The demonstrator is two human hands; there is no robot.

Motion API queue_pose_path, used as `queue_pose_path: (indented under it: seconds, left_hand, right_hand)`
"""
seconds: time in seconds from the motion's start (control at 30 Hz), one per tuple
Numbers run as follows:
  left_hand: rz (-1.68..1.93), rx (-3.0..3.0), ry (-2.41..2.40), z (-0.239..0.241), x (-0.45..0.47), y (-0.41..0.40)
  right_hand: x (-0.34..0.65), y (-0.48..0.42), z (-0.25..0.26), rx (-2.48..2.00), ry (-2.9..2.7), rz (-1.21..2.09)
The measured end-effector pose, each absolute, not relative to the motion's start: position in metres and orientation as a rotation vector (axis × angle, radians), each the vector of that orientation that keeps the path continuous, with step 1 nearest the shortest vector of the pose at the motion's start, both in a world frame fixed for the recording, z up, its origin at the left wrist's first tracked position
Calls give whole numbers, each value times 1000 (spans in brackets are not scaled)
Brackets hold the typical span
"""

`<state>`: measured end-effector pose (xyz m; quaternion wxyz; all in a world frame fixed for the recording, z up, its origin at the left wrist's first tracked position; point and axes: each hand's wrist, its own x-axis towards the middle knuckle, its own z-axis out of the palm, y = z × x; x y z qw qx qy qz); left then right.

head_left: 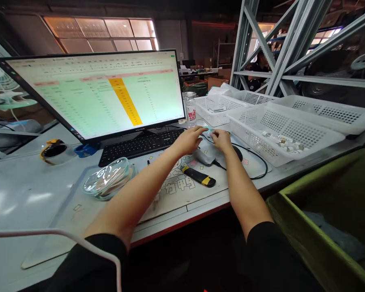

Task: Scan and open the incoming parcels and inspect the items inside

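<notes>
A small pale blue thing point(209, 132) is pinched by the right hand point(222, 141), left of the near white basket point(252, 142) on the worktop point(18, 188). Whether the left hand point(189, 140) is closed cannot be told.

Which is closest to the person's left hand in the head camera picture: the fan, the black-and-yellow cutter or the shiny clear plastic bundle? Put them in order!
Nearest to the left hand first:
1. Cutter: on the mat, just below the hand.
2. Plastic bundle: left, in front of the keyboard.
3. Fan: far left, beside the screen.
</notes>
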<state>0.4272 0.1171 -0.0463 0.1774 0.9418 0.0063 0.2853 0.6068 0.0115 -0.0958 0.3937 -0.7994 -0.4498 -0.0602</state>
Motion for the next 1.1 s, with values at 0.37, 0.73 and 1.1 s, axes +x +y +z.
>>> queue_pose_path:
  seconds: [0.37, 0.73, 1.1]
  left_hand:
    - [617, 2821, 196, -58, 500, 132]
    - [865, 2776, 173, -72, 500, 123]
    - [919, 2480, 264, -72, 484, 130]
  right_hand:
    - [620, 8, -102, -1740, -958, 111]
    - [632, 10, -110, -1592, -286, 145]
    - [603, 11, -88, -1117, -484, 286]
